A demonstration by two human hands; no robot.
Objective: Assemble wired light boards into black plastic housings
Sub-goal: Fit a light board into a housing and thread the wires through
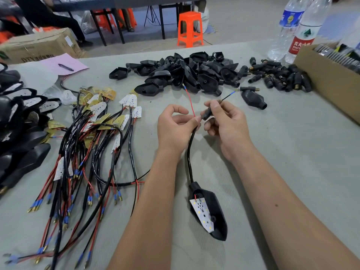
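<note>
A black housing (216, 207) lies on the table between my forearms, with a white light board (203, 214) tilted inside it. Its black cable (189, 152) runs up to my hands. My left hand (175, 129) pinches the cable where the red wire (190, 102) splits off. My right hand (224, 121) grips a small black connector sleeve (207, 114) on the black wire, whose blue-tipped end (232, 92) sticks out beyond my fingers.
A heap of empty black housings (185, 73) and a pile of connector sleeves (278, 76) lie at the back. Wired boards (93, 133) spread at the left, finished units (17, 133) at the far left. A cardboard box (331, 82) and water bottles (300, 30) stand at the right.
</note>
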